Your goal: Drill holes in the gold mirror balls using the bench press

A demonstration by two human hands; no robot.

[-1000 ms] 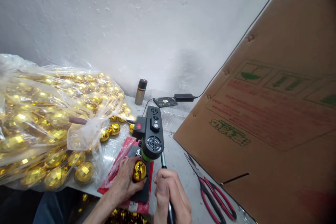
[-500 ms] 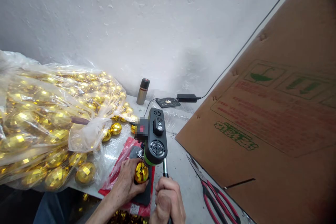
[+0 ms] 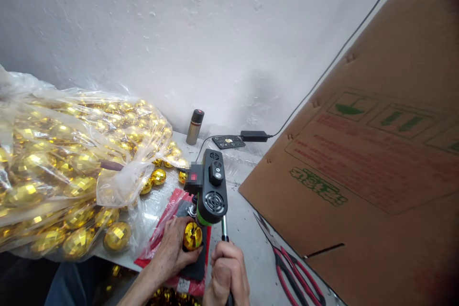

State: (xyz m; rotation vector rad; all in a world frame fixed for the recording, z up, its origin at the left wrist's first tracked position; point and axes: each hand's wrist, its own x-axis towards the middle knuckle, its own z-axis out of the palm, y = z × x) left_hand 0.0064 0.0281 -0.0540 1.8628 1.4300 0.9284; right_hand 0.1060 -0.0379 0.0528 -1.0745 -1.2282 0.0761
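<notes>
Pinning one gold ball (image 3: pixel 192 235) under the small press (image 3: pixel 212 186), left hand (image 3: pixel 171 248) cupped round it, right hand (image 3: pixel 226 275) fisted on the lever (image 3: pixel 224 227) — a bagful (image 3: pixel 53 162) looks left to do.

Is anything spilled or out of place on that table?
Yes. A few gold balls lie loose on the table outside the open plastic bag, and scissors hang near the table's front edge.
</notes>
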